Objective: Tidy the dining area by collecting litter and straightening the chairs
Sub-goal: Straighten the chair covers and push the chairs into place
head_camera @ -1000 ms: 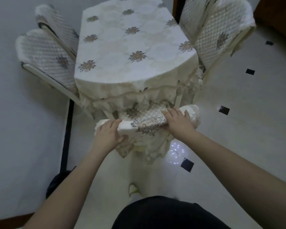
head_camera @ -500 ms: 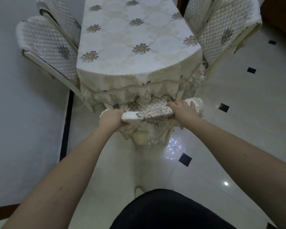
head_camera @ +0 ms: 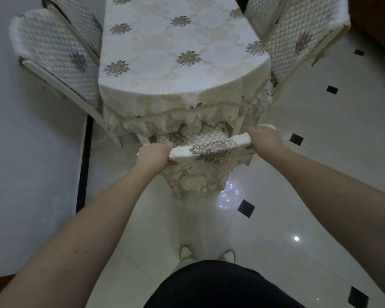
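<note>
Nearest the camera, the person's dark clothing and two shoe tips sit above the glossy tiled floor [head_camera: 320, 152], with both forearms reaching forward. The left hand [head_camera: 152, 155] curls its fingers over the left end of the near chair's top rail, and the right hand [head_camera: 265, 138] wraps the right end, so both are clamped on the covered backrest of the near chair [head_camera: 209, 148]. Its quilted seat already lies partly beneath the fringe of the tablecloth [head_camera: 176, 63].

The step in hand looks like pushing this chair in square to the table. To do it well, both hands should press evenly so the back stays parallel to the table edge, and the push should be low and steady so the legs slide rather than tip, without snagging the hanging fringe.

Farther off, the left side chairs [head_camera: 53, 54] and right side chairs [head_camera: 298, 41] lean close against the table's flanks. No litter shows on the tabletop.
</note>
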`<action>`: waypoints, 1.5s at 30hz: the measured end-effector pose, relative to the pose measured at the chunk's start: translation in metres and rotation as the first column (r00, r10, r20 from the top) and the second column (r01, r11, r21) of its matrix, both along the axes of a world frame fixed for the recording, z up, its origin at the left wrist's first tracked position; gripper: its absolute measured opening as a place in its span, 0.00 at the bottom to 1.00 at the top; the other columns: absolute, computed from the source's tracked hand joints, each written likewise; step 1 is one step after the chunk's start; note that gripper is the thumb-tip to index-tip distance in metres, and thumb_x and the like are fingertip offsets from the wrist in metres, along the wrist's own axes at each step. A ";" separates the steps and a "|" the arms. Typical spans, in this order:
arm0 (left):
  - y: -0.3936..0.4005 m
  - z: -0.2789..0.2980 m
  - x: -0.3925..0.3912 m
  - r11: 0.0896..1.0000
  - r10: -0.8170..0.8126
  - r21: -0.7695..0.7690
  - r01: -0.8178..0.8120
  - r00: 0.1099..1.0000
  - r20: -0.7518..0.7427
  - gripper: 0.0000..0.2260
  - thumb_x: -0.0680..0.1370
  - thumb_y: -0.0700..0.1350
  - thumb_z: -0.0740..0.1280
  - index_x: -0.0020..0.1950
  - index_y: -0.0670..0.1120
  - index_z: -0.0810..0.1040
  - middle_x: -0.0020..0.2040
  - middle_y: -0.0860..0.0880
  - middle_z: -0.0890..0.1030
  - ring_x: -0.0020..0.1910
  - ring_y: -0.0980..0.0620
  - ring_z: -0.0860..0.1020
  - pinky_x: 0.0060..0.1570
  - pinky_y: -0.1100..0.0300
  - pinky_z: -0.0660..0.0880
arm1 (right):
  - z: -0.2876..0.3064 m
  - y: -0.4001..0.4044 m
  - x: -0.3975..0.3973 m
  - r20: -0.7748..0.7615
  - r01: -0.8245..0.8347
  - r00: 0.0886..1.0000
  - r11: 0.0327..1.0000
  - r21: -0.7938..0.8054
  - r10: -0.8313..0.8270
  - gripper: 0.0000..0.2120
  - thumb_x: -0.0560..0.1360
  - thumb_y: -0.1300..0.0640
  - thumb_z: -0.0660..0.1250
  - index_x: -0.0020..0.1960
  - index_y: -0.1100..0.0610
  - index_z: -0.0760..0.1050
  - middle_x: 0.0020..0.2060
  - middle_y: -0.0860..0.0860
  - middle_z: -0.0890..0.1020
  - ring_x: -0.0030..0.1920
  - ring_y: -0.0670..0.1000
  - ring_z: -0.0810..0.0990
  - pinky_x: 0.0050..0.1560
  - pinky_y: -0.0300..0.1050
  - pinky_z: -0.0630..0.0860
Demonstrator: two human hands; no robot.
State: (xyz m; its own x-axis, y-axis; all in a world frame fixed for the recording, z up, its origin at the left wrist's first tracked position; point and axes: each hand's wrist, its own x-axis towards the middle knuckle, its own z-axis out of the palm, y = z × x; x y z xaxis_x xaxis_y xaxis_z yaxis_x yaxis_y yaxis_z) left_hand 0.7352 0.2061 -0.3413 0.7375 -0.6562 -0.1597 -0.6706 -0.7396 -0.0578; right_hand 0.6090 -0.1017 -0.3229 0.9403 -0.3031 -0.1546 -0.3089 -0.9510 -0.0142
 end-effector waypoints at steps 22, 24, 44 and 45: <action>0.023 -0.005 0.002 0.989 0.049 -0.144 -0.047 0.999 0.013 0.17 0.71 0.55 0.73 0.55 0.49 0.77 0.46 0.47 0.81 0.47 0.43 0.79 0.36 0.56 0.65 | -0.005 0.022 -0.002 0.016 -0.061 0.998 0.992 -0.111 0.063 0.17 0.70 0.54 0.73 0.54 0.59 0.72 0.49 0.57 0.80 0.50 0.58 0.79 0.54 0.50 0.66; 0.021 -0.006 0.005 0.983 0.077 -0.163 -0.079 0.997 -0.021 0.17 0.71 0.52 0.74 0.57 0.49 0.77 0.47 0.46 0.81 0.48 0.42 0.79 0.37 0.55 0.64 | -0.006 0.023 0.001 0.031 -0.053 0.998 0.993 -0.103 0.056 0.17 0.70 0.55 0.73 0.53 0.60 0.73 0.48 0.58 0.80 0.50 0.59 0.79 0.55 0.50 0.66; 0.022 -0.006 0.003 0.958 0.129 -0.251 -0.140 0.990 -0.059 0.27 0.69 0.52 0.75 0.63 0.47 0.71 0.57 0.44 0.78 0.57 0.42 0.75 0.53 0.48 0.69 | -0.008 0.061 -0.021 0.211 0.078 0.974 0.996 0.033 -0.084 0.28 0.74 0.58 0.67 0.72 0.56 0.62 0.70 0.57 0.67 0.71 0.58 0.62 0.70 0.56 0.58; 0.023 -0.008 -0.002 0.954 0.122 -0.268 -0.135 0.990 -0.063 0.30 0.68 0.51 0.75 0.67 0.47 0.69 0.61 0.45 0.75 0.61 0.42 0.73 0.59 0.45 0.67 | -0.010 0.070 -0.025 0.227 0.068 0.971 0.996 0.056 -0.080 0.30 0.75 0.58 0.65 0.74 0.55 0.59 0.72 0.57 0.64 0.73 0.58 0.59 0.72 0.58 0.55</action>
State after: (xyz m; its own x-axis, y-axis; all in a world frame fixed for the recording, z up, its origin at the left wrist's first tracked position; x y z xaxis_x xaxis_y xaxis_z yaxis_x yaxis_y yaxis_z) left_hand 0.7335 0.2286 -0.3496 0.8145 -0.5796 -0.0244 -0.5661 -0.8033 0.1849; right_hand 0.5836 -0.0315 -0.3328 0.9276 -0.3707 0.0466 -0.3616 -0.9221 -0.1374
